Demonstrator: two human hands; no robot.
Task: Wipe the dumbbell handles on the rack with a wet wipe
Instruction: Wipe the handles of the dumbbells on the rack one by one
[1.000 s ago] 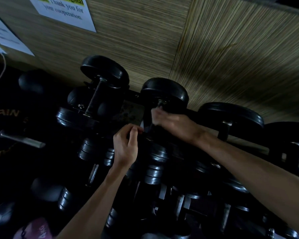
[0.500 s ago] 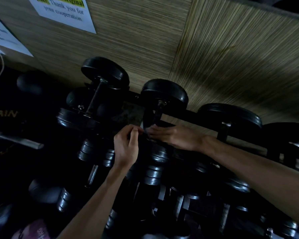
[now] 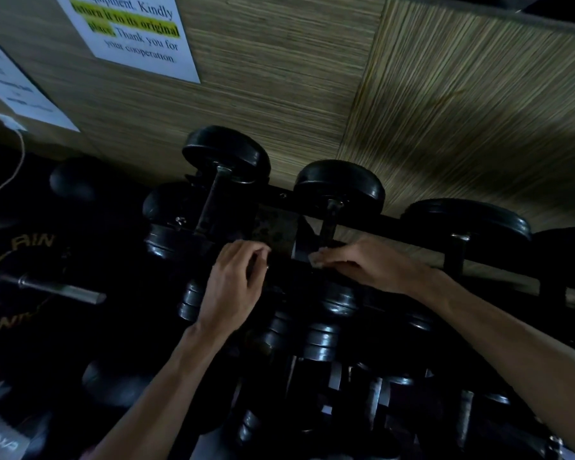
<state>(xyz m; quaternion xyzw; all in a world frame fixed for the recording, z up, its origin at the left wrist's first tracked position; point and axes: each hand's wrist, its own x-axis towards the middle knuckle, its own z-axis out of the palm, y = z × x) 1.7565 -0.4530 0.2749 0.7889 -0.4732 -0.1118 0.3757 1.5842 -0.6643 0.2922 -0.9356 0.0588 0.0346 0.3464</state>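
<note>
Several black dumbbells stand on a dark rack [image 3: 395, 226] against a wood-grain wall. The middle dumbbell [image 3: 339, 187] has a short dark handle [image 3: 327, 224]. My right hand [image 3: 369, 265] lies just below that handle's lower end, fingertips pinched on a small pale scrap that looks like the wet wipe [image 3: 314, 260]. A dark grey fold hangs beside the handle. My left hand [image 3: 233, 280] is curled to the left of it, thumb against fingers. Darkness hides whatever it grips. Another dumbbell's handle [image 3: 213, 200] is at the upper left.
More dumbbells and stacked plates crowd the lower tiers [image 3: 322, 340]. A steel bar [image 3: 60, 288] sticks out at the left. A larger dumbbell [image 3: 465, 220] stands on the right. Printed notices [image 3: 130, 31] and a white cable [image 3: 14, 161] hang on the wall.
My right hand has slid down the middle dumbbell's handle from near its top to its lower end. My left hand stays in place. The view has tilted slightly.
</note>
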